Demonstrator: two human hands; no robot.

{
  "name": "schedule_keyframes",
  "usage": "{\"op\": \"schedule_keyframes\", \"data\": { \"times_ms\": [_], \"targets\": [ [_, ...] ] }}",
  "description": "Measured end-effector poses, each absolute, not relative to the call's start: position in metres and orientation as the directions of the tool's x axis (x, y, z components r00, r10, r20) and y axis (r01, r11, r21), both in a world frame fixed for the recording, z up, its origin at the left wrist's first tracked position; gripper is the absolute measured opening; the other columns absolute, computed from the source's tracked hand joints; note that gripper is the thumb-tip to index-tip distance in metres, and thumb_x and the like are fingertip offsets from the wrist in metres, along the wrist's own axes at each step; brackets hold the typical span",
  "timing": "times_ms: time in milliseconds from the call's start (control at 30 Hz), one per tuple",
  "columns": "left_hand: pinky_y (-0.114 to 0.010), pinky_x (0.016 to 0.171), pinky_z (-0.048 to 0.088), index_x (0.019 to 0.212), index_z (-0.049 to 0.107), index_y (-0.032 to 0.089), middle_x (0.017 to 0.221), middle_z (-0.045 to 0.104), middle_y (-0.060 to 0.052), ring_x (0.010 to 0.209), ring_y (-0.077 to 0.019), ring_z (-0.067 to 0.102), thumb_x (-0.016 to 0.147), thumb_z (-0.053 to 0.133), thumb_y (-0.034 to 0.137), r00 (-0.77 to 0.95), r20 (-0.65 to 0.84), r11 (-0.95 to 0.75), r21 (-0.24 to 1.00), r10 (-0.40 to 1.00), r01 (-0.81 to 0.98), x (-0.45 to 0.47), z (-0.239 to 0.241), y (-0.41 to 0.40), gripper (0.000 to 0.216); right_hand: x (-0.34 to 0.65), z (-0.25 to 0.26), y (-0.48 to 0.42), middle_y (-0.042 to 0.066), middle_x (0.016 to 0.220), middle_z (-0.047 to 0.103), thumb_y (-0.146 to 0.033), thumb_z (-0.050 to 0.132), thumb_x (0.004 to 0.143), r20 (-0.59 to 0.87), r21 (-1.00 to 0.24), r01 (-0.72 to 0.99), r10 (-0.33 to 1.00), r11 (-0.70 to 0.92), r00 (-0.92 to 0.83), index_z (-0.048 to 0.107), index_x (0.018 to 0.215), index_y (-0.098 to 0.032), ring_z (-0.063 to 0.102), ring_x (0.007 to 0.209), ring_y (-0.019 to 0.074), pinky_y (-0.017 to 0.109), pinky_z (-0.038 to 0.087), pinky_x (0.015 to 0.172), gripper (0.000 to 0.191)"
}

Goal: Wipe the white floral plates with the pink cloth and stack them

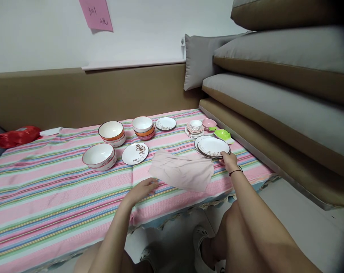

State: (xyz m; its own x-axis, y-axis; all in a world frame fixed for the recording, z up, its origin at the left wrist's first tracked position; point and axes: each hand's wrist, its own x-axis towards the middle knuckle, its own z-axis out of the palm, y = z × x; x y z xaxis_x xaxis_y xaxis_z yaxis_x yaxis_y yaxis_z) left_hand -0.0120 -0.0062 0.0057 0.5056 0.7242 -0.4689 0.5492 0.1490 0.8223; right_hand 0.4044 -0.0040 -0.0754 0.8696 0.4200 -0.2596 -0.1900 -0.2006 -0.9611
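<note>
Plates [213, 147], a short stack with a brown-patterned rim, lie flat on the striped cover [60, 197] right of centre, none of them lifted; the right hand [229, 161] has its fingers pressed together with the tips on the stack's near rim, and whether the thumb is hooked under cannot be told. Just left of the stack a pink cloth [181, 170] lies crumpled and spread on the cover, its far corner close to the plates, though contact is unclear, and on no other dish. The left hand [142, 189] rests at the cloth's lower left edge, fingers bent and close together; whether they pinch the fabric cannot be told. As things lie, every dish is set down and nothing is in the air. Toward the centre left, a wide bowl [99, 155] stands alone and looks empty, with a flowered plate [135, 153] beside it. Behind them are two nested bowl stacks [111, 132] [142, 127], the top bowls showing bare white insides, then another small plate [165, 123]. Above the plates sit stacked saucers [195, 128], a pink dish [209, 123] and a green dish [223, 134], all seemingly empty. Cushions [274, 106] fill the right side
</note>
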Motion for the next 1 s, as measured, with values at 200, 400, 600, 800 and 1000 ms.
{"op": "schedule_keyframes", "data": {
  "times_ms": [200,400,600,800,1000],
  "targets": [
    [-0.028,0.072,0.042,0.101,0.065,0.019,0.102,0.064,-0.007,0.08,-0.0191,0.058,0.074,0.06,0.06,0.502,-0.478,0.184,0.83,0.721,0.526,-0.013,0.001,-0.007,0.049,0.4,-0.079,0.001,0.001,0.075,0.061,-0.011,0.064,0.064,-0.241,-0.969,-0.183,0.461,-0.167,0.854,0.056,0.077,-0.013,0.058,0.052,0.009,0.021,0.056,0.044,0.015],
    [-0.027,0.066,0.042,0.099,0.067,0.019,0.097,0.066,-0.007,0.078,-0.02,0.059,0.072,0.063,0.059,0.477,-0.478,0.188,0.823,0.737,0.536,-0.015,0.001,-0.008,0.048,0.399,-0.084,0.006,0.001,0.084,0.061,-0.011,0.072,0.062,-0.226,-0.972,-0.172,0.42,-0.163,0.879,0.052,0.095,-0.016,0.056,0.052,0.0079,0.022,0.056,0.042,0.039],
    [-0.029,0.073,0.044,0.101,0.067,0.019,0.104,0.065,-0.008,0.083,-0.0215,0.06,0.074,0.062,0.057,0.478,-0.476,0.184,0.824,0.739,0.536,-0.016,0.007,-0.009,0.047,0.406,-0.073,-0.001,-0.002,0.065,0.054,-0.027,0.068,0.074,-0.309,-0.951,-0.262,0.435,-0.166,0.846,0.052,0.082,-0.016,0.051,0.046,0.0091,0.027,0.056,0.041,0.021],
    [-0.029,0.074,0.045,0.096,0.069,0.02,0.103,0.066,-0.007,0.084,-0.021,0.059,0.073,0.065,0.051,0.486,-0.451,0.198,0.852,0.748,0.485,-0.013,0.02,-0.012,0.039,0.415,-0.063,-0.011,0.0,0.064,0.056,-0.016,0.059,0.074,-0.404,-0.913,-0.391,0.411,-0.121,0.817,0.05,0.078,-0.016,0.058,0.054,0.0112,0.025,0.059,0.052,0.01],
    [-0.03,0.079,0.046,0.095,0.067,0.019,0.104,0.065,-0.008,0.093,-0.0225,0.059,0.073,0.066,0.05,0.482,-0.383,0.201,0.9,0.788,0.386,-0.018,0.028,-0.011,0.038,0.411,-0.058,-0.011,-0.001,0.069,0.056,-0.014,0.058,0.071,-0.393,-0.91,-0.411,0.406,-0.045,0.825,0.049,0.076,-0.018,0.06,0.064,0.0106,0.021,0.058,0.058,0.012]
  ]
}}
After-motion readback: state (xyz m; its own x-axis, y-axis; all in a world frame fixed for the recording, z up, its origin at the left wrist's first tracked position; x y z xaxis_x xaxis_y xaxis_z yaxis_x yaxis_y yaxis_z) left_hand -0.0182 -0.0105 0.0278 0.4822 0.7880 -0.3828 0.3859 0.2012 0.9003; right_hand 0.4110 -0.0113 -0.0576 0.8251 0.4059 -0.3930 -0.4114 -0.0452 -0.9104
